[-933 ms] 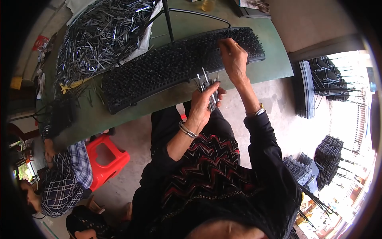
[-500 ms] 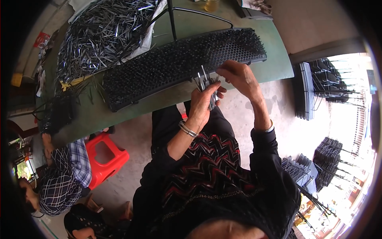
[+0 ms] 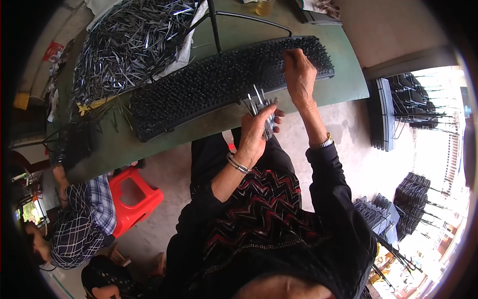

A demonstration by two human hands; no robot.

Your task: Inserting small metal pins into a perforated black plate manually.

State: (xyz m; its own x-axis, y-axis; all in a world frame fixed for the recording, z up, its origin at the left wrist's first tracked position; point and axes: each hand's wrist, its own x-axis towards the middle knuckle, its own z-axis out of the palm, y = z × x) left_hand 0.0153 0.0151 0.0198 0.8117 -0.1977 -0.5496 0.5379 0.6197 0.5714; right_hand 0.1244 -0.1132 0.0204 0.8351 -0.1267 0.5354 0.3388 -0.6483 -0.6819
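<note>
A bundle of thin, shiny dark strips stands up out of my left hand, whose fingers are wrapped round it just off the table's near edge. My right hand is over the right part of a long black perforated panel, fingers pinched together and pointing down. Whatever is between those fingertips is hidden. Short dark strips bristle from most of the panel's holes; bare holes show around the right hand. A black metal frame rises from the panel's far edge.
A heap of loose strips lies on a sheet at the green table's far left. A glass of yellowish drink is at the back. Left, another person works beside a red stool. Stacked black racks stand right.
My right hand has moved away from the bundle, forward and up over the panel's right part. The left hand keeps its hold on the strips, almost unmoved.
</note>
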